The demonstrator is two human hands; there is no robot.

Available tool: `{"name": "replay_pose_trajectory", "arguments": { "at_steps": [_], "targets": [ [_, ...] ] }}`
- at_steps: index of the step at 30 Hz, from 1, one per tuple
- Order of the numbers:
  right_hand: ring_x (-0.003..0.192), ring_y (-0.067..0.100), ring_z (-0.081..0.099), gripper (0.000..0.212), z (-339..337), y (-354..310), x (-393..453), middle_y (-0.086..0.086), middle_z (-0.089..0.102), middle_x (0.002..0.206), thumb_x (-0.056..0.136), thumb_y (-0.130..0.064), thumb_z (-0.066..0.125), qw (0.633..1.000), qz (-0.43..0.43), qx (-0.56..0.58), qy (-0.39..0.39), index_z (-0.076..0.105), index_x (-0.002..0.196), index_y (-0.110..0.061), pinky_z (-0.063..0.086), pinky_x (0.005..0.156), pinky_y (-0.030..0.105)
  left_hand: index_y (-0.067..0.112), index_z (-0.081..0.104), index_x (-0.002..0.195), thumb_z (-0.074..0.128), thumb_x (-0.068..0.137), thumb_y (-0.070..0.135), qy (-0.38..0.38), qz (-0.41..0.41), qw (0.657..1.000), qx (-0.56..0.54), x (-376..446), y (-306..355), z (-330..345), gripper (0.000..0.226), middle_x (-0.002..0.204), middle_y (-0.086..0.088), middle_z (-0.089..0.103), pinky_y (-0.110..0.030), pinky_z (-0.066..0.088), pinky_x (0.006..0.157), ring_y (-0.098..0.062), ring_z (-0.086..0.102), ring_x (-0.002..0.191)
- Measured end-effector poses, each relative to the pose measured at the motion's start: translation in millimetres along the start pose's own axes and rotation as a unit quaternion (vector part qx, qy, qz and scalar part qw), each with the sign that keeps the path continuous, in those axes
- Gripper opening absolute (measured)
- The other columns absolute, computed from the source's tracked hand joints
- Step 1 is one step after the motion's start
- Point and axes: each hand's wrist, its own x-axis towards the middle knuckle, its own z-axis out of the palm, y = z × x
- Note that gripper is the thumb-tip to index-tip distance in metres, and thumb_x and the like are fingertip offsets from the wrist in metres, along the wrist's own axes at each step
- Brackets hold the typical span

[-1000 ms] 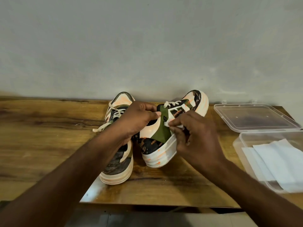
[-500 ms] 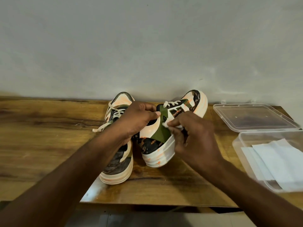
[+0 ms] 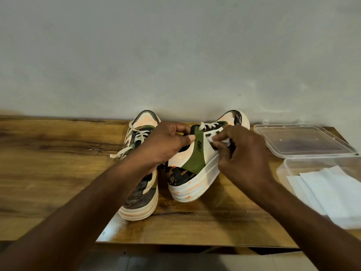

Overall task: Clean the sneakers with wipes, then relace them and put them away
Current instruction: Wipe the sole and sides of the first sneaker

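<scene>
Only one mark visible: a small dark logo (image 3: pixel 199 147) stamped on the olive-green side panel (image 3: pixel 197 159) of the right-hand sneaker (image 3: pixel 192 173), resembling slanted block letters, too blurred to read with certainty. No other text, numbers, labels or signs legible anywhere.

Plain grey-white wall (image 3: pixel 175 51) fills the upper half, faintly smudged at right. Wooden tabletop (image 3: pixel 48 163) with dark grain streaks butts against it; near edge glossy. Grey floor (image 3: pixel 195 263) shows below the edge.
</scene>
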Motion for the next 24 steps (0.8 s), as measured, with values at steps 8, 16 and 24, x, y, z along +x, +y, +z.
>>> {"name": "replay_pose_trajectory", "arguments": {
  "at_steps": [8,16,24],
  "targets": [
    [0.079,0.002,0.062,0.023,-6,12,12,-0.003,0.071,0.090,0.083,0.007,0.077,1.000,0.008,-0.024,0.009,0.076,0.091,-0.013,0.050,0.071,0.010,0.010,0.078,0.102,0.066,0.101,0.011,-0.013,0.020,1.000,0.005,1,-4,1,0.013,0.048,0.014,0.056,-0.012,0.040,0.059,0.005,0.046,0.047],
    [0.080,0.013,0.064,0.019,8,-21,-9,0.000,0.071,0.088,0.084,0.006,0.075,0.999,-0.031,0.020,-0.029,0.074,0.091,-0.012,0.056,0.069,0.034,0.012,0.078,0.090,0.066,0.101,0.014,-0.010,0.044,0.998,0.039,3,-8,1,0.016,0.048,0.004,0.043,-0.025,0.026,0.059,-0.012,0.029,0.051],
    [0.078,0.023,0.064,0.020,-7,14,14,0.006,0.070,0.090,0.079,0.007,0.077,0.998,-0.005,-0.060,-0.006,0.073,0.088,-0.011,0.057,0.066,0.044,0.012,0.078,0.095,0.067,0.101,0.016,-0.013,0.040,0.998,0.050,5,-10,1,0.014,0.043,0.010,0.038,-0.029,0.029,0.068,-0.014,0.029,0.052]
  ]
}}
